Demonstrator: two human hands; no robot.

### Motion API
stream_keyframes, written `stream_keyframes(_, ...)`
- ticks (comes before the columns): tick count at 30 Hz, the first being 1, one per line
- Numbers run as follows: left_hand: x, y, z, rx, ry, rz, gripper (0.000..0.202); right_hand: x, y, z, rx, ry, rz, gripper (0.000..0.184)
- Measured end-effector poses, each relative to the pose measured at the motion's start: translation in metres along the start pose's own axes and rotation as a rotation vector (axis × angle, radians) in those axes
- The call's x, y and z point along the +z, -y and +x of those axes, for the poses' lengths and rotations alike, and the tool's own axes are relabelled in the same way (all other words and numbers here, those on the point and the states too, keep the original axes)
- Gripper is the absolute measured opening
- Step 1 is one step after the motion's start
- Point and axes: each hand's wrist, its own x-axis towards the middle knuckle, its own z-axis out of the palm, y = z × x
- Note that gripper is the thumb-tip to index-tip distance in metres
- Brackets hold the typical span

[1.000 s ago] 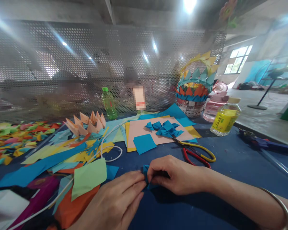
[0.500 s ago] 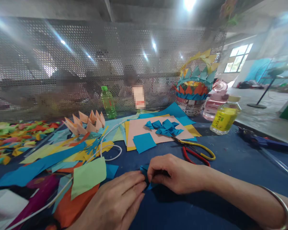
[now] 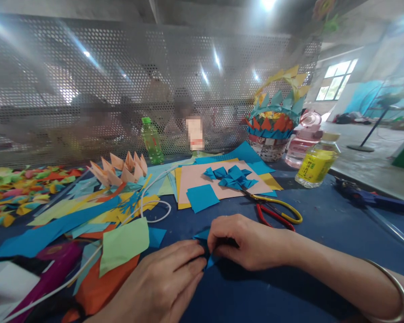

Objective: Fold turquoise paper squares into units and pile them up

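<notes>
Seemingly, blue pieces [image 3: 236, 178] are folded, squares [image 3: 202, 198] left flat, another sheet [image 3: 201, 234] pinched by both hands [image 3: 240, 242] toward the tabletop's [image 3: 326, 233] near edge.

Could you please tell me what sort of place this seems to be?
It looks like a craft workspace, perhaps in a larger workshop: coloured paper, scissors and a decorated basket share the table.

Hands: two, left hand [image 3: 166, 278] and right hand [image 3: 240, 242], toward near edge of table [image 3: 323, 233]. Blue paper [image 3: 202, 234] between them: count hidden by fingers. Bottles: three; green bottle [image 3: 152, 142] by far edge, pink bottle [image 3: 297, 150] and yellow-labelled bottle [image 3: 316, 165] near far right corner. Basket [image 3: 271, 146]: one, far edge. Scissors [image 3: 282, 207]: one pair.
</notes>
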Motion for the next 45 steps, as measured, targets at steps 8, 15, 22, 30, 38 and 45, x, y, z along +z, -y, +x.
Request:
stream_keyframes(8, -0.001, -0.001, -0.001, -0.017, 0.013, -0.064, 0.033, 0.000, -0.004, -0.001, -0.005, 0.011, -0.031, 0.018)
stream_keyframes(15, 0.002, 0.000, -0.001, -0.005, 0.029, -0.121, 0.033, -0.001, -0.005, 0.001, -0.036, 0.013, 0.005, 0.019)
stream_keyframes(22, -0.003, -0.002, -0.002, -0.034, 0.042, -0.104, 0.031, -0.001, -0.011, 0.000, -0.065, 0.023, 0.071, 0.023)
stream_keyframes(30, -0.002, -0.002, -0.002, -0.038, 0.049, -0.136, 0.031, -0.002, -0.011, -0.002, -0.074, 0.029, 0.087, 0.023)
stream_keyframes(38, 0.002, -0.001, -0.009, -0.073, 0.159, -0.132, 0.031, -0.002, -0.011, -0.002, -0.086, 0.025, 0.078, 0.022)
stream_keyframes(45, 0.005, 0.001, -0.013, -0.090, 0.194, -0.128, 0.033, -0.004, -0.008, -0.001, -0.068, 0.039, 0.043, 0.023)
